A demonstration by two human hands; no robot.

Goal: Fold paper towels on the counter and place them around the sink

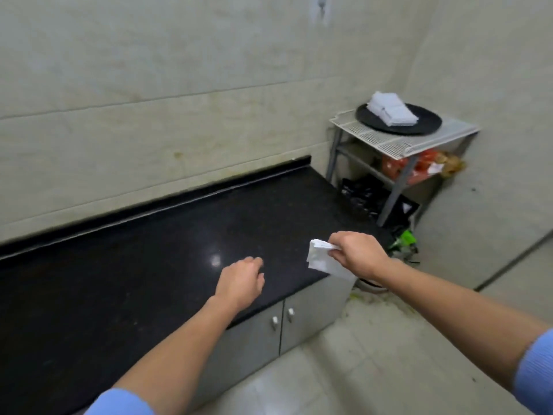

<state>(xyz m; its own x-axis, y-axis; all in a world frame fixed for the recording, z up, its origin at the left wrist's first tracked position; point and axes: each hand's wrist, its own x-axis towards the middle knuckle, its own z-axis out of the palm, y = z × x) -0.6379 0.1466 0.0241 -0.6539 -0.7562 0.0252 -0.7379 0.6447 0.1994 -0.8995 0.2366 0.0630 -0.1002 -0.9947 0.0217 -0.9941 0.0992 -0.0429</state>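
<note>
Holding a folded paper towel (321, 260) over the edge of the counter (119, 265).
The right hand (359, 256) pinched the white towel by its top. The left hand (239, 283) hung loose above the black counter and held nothing. More folded towels (390, 110) sat on a dark tray (425, 121) nearby.

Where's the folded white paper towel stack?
Head view, upper right: the folded white paper towel stack sits on a round black tray atop the white wire rack, past the right end of the black counter.
</note>
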